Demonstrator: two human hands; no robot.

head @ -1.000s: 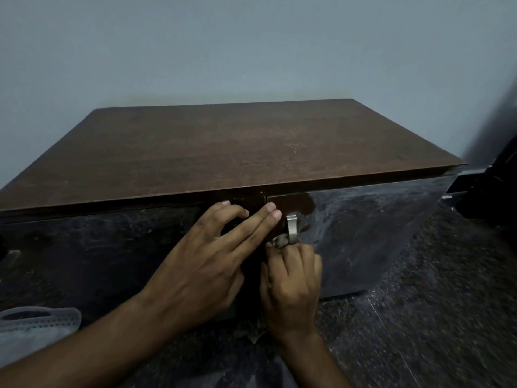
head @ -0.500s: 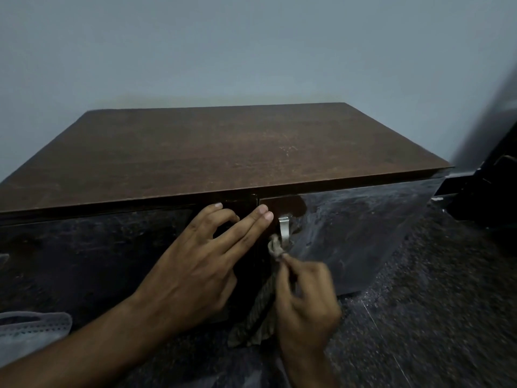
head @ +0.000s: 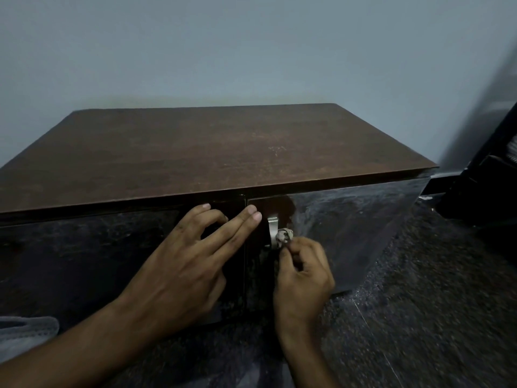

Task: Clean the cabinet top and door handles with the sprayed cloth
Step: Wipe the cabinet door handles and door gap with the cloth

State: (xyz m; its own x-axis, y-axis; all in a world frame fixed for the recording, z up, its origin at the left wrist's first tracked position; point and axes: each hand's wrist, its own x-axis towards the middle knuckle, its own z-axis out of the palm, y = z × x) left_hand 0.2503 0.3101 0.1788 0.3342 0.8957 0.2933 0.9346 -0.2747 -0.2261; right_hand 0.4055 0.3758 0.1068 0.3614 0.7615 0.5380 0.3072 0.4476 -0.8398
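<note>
R hand [head: 303, 271] pinches a small bunched wad of cloth [head: 284, 236] betw thumb and fingertips, pressed against the lower right side of the metal door handle [head: 272, 231] on the right-hand door [head: 349, 231]; rest of the cloth, if any hangs below, is hidden behind the hand. L hand [head: 193, 261] grasps nothing: two fingers straight and flat across the seam where the two doors meet, index finger bent, prob steadying the doors. Handle is upright, just right of the seam, cloth touching it. Progress, as a judgement: handle wipe is under way, approx mid-task. Cabinet top [head: 212, 152] is bare brown wood w/ faint pale scuffs near its right-centre; can't tell whether it's been wiped. Left door [head: 84, 256] handle isn't visible, maybe under the L hand, so its state is unknown. Door fronts show streaky smears. Likely left: finish this handle, then the other one, plus the top if not done.
</note>
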